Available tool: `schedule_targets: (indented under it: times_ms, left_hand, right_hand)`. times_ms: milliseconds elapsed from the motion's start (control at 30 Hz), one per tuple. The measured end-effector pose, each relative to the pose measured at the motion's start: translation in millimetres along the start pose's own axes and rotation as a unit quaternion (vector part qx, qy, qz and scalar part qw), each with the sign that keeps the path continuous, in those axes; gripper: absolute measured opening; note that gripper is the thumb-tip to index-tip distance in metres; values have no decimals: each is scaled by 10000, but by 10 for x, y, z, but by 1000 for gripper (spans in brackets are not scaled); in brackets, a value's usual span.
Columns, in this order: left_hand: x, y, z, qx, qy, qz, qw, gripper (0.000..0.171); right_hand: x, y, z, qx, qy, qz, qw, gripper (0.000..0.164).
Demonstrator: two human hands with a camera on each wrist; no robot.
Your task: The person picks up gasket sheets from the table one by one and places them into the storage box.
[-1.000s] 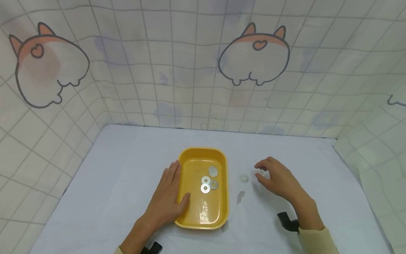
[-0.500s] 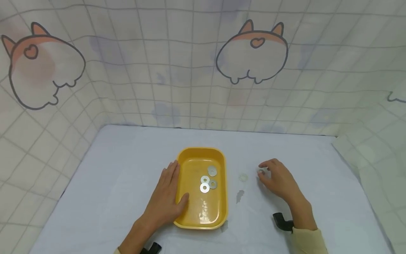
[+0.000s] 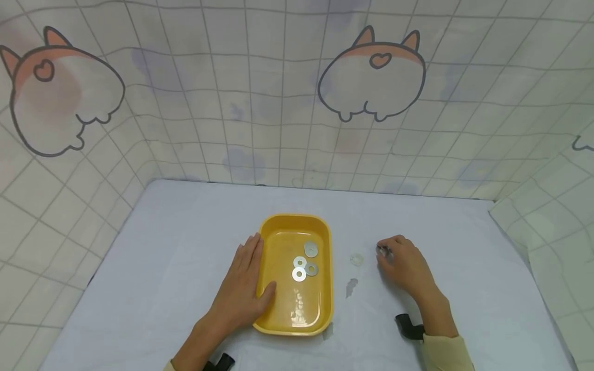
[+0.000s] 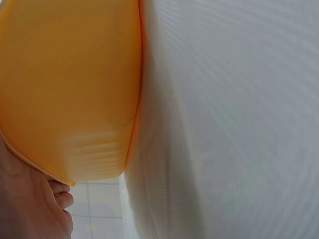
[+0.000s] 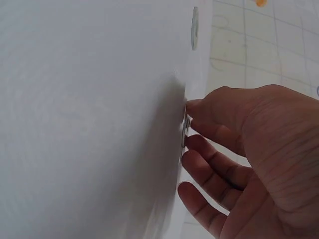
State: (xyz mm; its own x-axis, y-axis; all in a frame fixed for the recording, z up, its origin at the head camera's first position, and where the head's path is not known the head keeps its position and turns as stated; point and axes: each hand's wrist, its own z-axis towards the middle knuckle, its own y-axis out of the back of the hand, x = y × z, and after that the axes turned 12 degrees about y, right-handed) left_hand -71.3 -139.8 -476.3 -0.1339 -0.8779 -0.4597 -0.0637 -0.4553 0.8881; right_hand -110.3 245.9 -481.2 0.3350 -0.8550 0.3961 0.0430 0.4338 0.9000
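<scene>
A yellow tray (image 3: pixel 297 309) stands on the white-covered table, with several flat metal washers (image 3: pixel 299 274) inside it, some overlapping. My left hand (image 3: pixel 237 296) rests along the tray's left rim, fingers straight and thumb reaching over the edge; in the left wrist view the fingertips show beside the tray wall (image 4: pixel 75 89). To the right of the tray, my right hand (image 3: pixel 409 265) pinches a metal washer (image 3: pixel 384 251) between thumb and fingers, low at the table surface. The right wrist view shows that washer (image 5: pixel 186 128) edge-on at the fingertips, partly hidden.
Between the tray and my right hand lies one pale washer (image 3: pixel 356 259) on the cloth. A grey patch (image 3: pixel 351 287) marks the cloth below it, and another peeks out by the tray's lower right corner. A grid-patterned curtain (image 3: pixel 278 103) encloses the table's back and sides.
The right hand's thumb and fingers have closed in on the washer, which now appears darker and tilted. My left hand and the tray stay in place; the head view shifts slightly.
</scene>
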Motion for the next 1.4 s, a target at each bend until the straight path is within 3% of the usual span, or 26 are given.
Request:
schedule_targets:
  times_ms: [233,567,1167,1400]
  left_hand:
    - [-10,6,2,70,18,12,10000,93]
    - [-4,4,10,22,-20,8,10000,93]
    - [-1,5,1,26,-11,-62,10000,94]
    - [-6,13,-8,-37,10,-113,9999,94]
  right_hand:
    - [0,10,15,94,-190,-11,9998,26]
    - [16,78,34,557,-498,77,9972,31]
    - [21,41,44,323,-752,-577,9950,29]
    - [140,72,109,564,-1123,-708,9895,31]
